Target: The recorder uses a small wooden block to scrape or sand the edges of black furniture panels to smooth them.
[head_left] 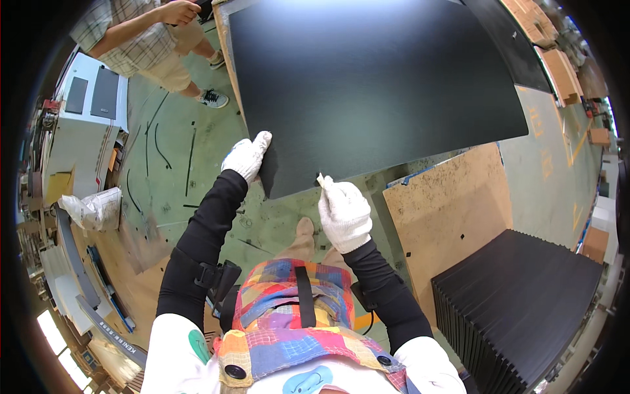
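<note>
A large black sheet (374, 85) with a smooth, slightly shiny face spreads out in front of me. My left hand (247, 156), in a white knit glove, grips its near left edge with the thumb lying along the top. At the near edge, my right hand (345, 211) in a matching glove has its fingers closed together. A small pale tip with a dark end pokes out from these fingers against the sheet's edge; what it belongs to is hidden.
A stack of black sheets (525, 289) stands at the lower right, beside a brown board (453, 197). Another person (147, 43) stands at the upper left, near a white machine (85, 125). Dark strips (191, 161) lie on the green floor. A plastic-wrapped bundle (95, 209) sits on the left.
</note>
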Motion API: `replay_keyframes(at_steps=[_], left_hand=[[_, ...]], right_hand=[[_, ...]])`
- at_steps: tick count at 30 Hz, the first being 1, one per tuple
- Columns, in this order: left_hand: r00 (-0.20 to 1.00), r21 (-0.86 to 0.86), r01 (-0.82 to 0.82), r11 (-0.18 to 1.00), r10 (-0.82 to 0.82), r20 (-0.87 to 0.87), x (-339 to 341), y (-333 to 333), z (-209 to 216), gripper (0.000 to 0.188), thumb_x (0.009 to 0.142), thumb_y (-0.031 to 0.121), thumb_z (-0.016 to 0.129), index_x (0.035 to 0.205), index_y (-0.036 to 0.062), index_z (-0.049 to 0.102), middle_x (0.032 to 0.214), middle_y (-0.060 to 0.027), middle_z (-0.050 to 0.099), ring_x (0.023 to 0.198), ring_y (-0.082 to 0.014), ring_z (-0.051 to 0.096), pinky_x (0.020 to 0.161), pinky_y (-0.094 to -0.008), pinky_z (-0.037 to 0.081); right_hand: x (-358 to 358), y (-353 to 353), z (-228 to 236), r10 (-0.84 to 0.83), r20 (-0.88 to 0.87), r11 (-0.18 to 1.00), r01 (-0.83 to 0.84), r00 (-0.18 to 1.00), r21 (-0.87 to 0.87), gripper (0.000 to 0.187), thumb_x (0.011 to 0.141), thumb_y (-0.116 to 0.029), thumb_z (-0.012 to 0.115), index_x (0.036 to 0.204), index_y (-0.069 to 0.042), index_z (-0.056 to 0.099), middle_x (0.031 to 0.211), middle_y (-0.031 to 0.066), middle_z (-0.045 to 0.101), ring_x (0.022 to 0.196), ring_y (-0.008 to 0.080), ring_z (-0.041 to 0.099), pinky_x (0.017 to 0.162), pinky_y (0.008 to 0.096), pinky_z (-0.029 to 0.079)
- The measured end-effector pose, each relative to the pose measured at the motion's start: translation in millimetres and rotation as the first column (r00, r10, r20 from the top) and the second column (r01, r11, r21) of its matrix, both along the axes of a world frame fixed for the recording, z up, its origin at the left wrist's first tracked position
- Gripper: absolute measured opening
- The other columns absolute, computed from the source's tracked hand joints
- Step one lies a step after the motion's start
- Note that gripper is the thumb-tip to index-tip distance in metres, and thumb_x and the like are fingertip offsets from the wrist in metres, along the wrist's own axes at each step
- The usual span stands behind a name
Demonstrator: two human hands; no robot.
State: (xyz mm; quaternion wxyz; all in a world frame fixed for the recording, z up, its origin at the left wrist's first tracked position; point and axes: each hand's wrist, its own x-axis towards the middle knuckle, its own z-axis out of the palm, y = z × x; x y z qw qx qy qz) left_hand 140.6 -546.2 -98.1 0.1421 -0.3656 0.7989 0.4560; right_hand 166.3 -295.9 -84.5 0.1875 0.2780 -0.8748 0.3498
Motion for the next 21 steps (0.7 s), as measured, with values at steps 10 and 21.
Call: replay_keyframes(at_steps=[10,21], left_hand=[[0.990,0.204,0.121,0.971,-0.103,-0.099,-7,-9,-4,0.055,0.089,0.055,0.057,0.095,-0.0003,0.058,0.074,-0.0132,0.054,0.068,-0.0247,0.053,0.064,-0.0365,0.044],[0.990,0.594,0.025,0.804,0.061,-0.123,-4,-7,0,0.061,0.090,0.048,0.062,0.104,-0.0113,0.058,0.098,-0.0188,0.063,0.088,-0.0257,0.064,0.079,-0.0454,0.052]], right_hand=[[-44,54,5,-0.311,-0.142,0.939,0.327,0.940,0.104,0.016,0.080,-0.005,0.068,0.096,-0.005,0.066,0.079,0.0093,0.058,0.062,0.0200,0.059,0.055,0.0332,0.051],[25,-48,18,0.127,0.045,0.990,-0.129,0.991,0.051,0.033,0.072,-0.005,0.070,0.104,-0.011,0.066,0.080,0.0073,0.062,0.067,0.0240,0.061,0.061,0.0350,0.052]])
